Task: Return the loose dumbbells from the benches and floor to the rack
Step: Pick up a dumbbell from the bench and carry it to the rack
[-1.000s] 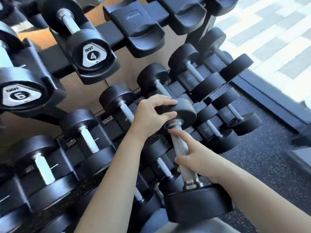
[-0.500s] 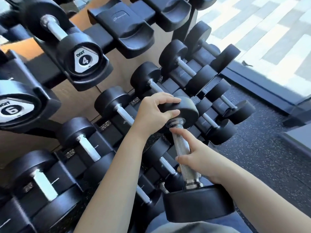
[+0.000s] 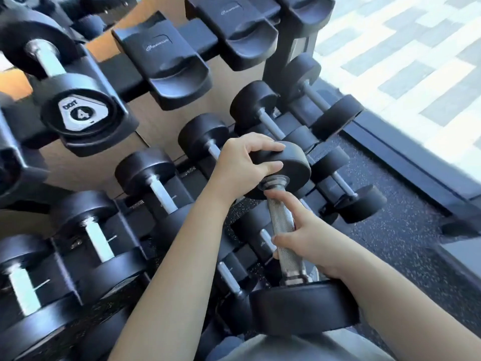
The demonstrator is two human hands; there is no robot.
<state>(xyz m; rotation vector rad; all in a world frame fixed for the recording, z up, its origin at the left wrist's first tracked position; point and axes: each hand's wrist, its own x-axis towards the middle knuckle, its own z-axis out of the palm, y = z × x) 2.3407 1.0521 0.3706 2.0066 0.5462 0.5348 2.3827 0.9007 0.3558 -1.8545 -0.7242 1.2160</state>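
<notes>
I hold a black dumbbell (image 3: 283, 227) with a knurled steel handle in front of the rack (image 3: 166, 71), tilted with its far head up. My left hand (image 3: 242, 165) grips that far head (image 3: 291, 165) from the left side. My right hand (image 3: 309, 246) is wrapped around the handle just above the near head (image 3: 304, 308). The dumbbell hovers over the rack's middle tier, in front of several racked black dumbbells (image 3: 156, 178). Whether it touches a cradle is hidden by my hands.
The top tier has dumbbells marked 4 (image 3: 80, 115) at the left and two bare black cradles (image 3: 234, 29) toward the right. More dumbbells fill the lower tier (image 3: 346, 188). Speckled rubber floor (image 3: 406, 230) lies to the right, bounded by a dark sill (image 3: 406, 152).
The view has swung a little left and closer to the rack. The dumbbell stays in both hands and has edged slightly toward the middle tier.
</notes>
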